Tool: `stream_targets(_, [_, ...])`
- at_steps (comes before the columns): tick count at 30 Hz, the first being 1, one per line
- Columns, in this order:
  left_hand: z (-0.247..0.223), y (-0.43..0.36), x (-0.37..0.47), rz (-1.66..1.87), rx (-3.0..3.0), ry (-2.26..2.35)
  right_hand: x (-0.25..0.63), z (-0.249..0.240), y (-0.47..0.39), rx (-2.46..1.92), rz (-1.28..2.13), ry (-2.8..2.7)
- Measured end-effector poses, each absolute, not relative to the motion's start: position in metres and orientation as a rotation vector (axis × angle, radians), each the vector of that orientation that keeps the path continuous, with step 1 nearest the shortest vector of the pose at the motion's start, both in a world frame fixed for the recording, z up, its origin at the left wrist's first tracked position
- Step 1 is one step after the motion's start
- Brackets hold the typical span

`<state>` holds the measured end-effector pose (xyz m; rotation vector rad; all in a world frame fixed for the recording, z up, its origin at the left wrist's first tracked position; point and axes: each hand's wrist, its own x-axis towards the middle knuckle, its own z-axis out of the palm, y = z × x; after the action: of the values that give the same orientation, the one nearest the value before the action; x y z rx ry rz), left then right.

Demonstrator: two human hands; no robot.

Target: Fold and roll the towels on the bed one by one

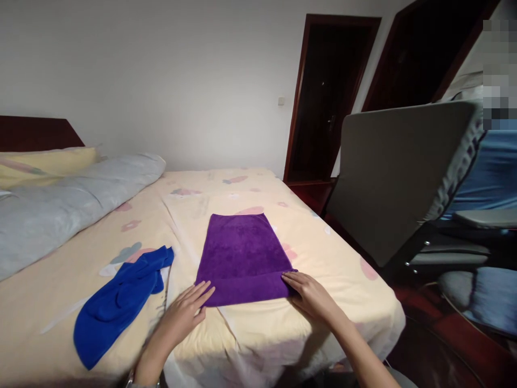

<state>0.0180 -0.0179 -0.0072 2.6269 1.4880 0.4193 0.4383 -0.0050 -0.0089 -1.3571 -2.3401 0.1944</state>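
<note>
A purple towel [242,248] lies spread on the bed, its near edge folded over into a band. My left hand [188,310] rests on the near left corner of that band, fingers stretched out and lying flat. At the near right corner, my right hand [311,293] presses down on the fold with its fingers extended; the fingertips touch the cloth, and the thumb is partly hidden. To the left of my left hand, a crumpled blue cloth [117,307] lies apart from the towel.
The bed [343,269] has a cream patterned sheet. A rolled grey quilt [89,188] and a yellow pillow [60,161] lie at the left. Right of the bed stands a large grey panel [396,172], with a person in blue clothes [493,167] behind it. A dark door [331,97] is beyond.
</note>
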Motion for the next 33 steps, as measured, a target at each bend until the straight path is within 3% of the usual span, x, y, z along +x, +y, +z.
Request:
stream_targets(14, [0.011,0.009,0.008,0.861,1.865,1.506,0.45,0.01,0.009,-1.308,0.81,-1.767])
stream_targets(19, [0.001,0.037,0.017,1.052,1.747,1.795,0.438,-0.004,0.039,-1.367,0.75,-1.544])
stream_targets(33, [0.005,0.04,0.035,0.981,1.889,2.077,0.433,-0.006,0.054,-1.589,0.593,-1.59])
